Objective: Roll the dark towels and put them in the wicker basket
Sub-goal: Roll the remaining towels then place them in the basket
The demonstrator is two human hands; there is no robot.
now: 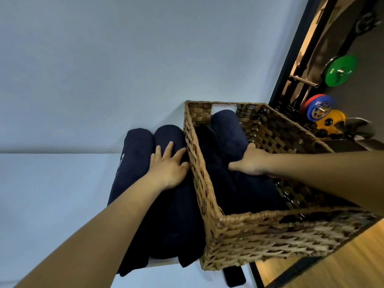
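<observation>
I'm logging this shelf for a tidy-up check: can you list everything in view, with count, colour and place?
basket: one, brown wicker, right of centre on the white surface
rolled towels: two, dark navy, side by side against the basket's left wall
towels in the basket: at least one roll, dark navy; exact count unclear
weight plates: at least three, green, red-and-blue, yellow, in the background at right
flat black thing: one, below the basket's near corner; unclear what it is
left hand: fingers spread, resting on the roll nearest the basket
right hand: on a towel inside the basket, fingers mostly hidden
</observation>
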